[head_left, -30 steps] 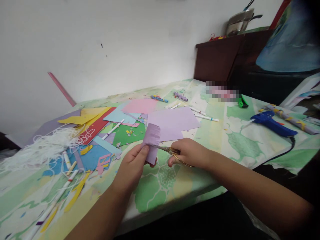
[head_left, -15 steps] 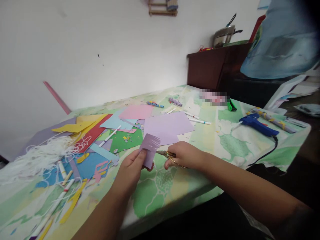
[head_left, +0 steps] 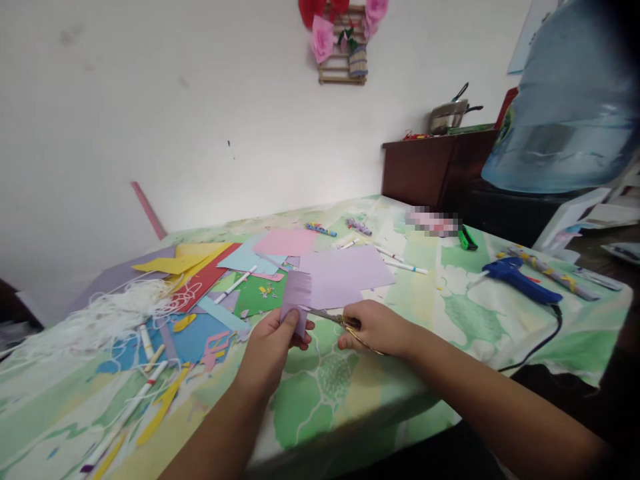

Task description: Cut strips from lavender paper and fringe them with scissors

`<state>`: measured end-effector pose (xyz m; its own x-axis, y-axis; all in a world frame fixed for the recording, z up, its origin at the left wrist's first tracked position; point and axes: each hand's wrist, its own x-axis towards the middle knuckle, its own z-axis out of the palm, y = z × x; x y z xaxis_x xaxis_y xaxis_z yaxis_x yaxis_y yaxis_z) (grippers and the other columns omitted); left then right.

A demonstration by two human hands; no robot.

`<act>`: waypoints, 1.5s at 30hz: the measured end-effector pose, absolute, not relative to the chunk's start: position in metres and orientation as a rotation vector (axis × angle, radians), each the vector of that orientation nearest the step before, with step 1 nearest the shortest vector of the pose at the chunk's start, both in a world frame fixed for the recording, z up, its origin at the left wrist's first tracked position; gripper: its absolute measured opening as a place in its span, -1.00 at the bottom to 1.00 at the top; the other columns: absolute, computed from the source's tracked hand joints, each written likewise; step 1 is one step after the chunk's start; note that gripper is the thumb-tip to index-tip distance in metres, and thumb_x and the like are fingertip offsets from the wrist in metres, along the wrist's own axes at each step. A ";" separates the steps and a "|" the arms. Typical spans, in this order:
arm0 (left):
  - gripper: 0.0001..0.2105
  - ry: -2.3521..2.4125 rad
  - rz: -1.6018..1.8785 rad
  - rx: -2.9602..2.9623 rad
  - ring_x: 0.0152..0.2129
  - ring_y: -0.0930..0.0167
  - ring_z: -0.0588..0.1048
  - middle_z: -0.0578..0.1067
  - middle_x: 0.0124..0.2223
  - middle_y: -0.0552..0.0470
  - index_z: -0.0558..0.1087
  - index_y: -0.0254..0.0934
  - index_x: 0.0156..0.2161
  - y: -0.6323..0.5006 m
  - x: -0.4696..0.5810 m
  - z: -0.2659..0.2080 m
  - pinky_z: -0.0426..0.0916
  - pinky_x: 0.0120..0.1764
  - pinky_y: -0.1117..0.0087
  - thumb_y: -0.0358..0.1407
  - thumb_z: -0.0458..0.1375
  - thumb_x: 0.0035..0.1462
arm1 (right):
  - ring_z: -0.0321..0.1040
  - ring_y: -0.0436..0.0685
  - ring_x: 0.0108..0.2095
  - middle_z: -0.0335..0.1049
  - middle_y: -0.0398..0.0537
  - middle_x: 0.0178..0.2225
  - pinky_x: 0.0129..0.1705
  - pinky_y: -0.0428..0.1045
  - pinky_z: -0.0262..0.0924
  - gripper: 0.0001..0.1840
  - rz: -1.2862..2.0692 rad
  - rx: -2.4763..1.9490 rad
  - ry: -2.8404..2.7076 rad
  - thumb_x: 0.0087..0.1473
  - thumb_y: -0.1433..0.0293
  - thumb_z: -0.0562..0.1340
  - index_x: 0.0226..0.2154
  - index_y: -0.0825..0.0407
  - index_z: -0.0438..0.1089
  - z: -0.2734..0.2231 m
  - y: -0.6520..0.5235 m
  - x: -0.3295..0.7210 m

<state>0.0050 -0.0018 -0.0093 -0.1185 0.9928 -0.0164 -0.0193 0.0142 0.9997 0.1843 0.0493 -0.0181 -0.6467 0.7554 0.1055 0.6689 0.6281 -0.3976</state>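
Note:
My left hand pinches a small purple paper strip, thumb on its front face and fingers behind. A fringe of narrow cuts runs along the strip's right edge. In my right hand is a pair of scissors with gold handles, my fingers through the loops. The blades point left and their tips meet the strip's right edge just beside my left thumb. Behind the strip lies a larger sheet of lilac paper on the table.
A patterned cloth covers the table. To the left lie white string, coloured paper sheets, scraps and several markers. On the right are a blue glue gun with its cord, a green cutter and a decorated purple paper roll.
The camera view has tilted upward, showing more of the wall. The purple strip is turned more upright, and the scissor blades now reach its edge lower down, by my thumb.

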 end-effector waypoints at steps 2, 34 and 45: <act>-0.79 1.291 1.322 1.109 -0.67 0.53 0.32 0.37 -0.61 0.12 0.34 -0.35 -0.50 -0.001 0.005 -0.010 0.23 -0.55 0.48 -0.22 0.02 -0.06 | -0.06 -0.09 -0.61 0.11 -0.21 -0.63 -0.60 -0.16 -0.20 -0.48 0.481 -1.156 -2.592 -0.25 -0.06 0.04 -0.59 0.09 0.22 -0.018 0.049 0.184; -0.81 1.415 1.165 1.355 -0.68 0.52 0.31 0.36 -0.64 0.13 0.34 -0.33 -0.53 -0.004 0.010 -0.006 0.19 -0.55 0.49 -0.23 0.03 -0.07 | -0.03 -0.10 -0.64 0.15 -0.20 -0.66 -0.63 -0.16 -0.20 -0.44 0.462 -1.070 -2.610 -0.27 -0.10 0.01 -0.59 0.09 0.23 -0.019 0.047 0.182; -0.80 1.483 1.178 1.397 -0.68 0.52 0.31 0.36 -0.65 0.11 0.34 -0.33 -0.55 -0.004 0.013 -0.008 0.20 -0.53 0.49 -0.23 0.02 -0.08 | 0.00 -0.08 -0.64 0.20 -0.17 -0.65 -0.63 -0.16 -0.20 -0.46 0.381 -1.076 -2.574 -0.26 -0.09 0.02 -0.60 0.08 0.24 -0.019 0.047 0.179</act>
<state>0.0127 -0.0036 -0.0076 -0.1044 0.9927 0.0599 0.2823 -0.0281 0.9589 0.1794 0.0473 -0.0193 -0.6630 0.7236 0.1920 0.6369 0.6800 -0.3633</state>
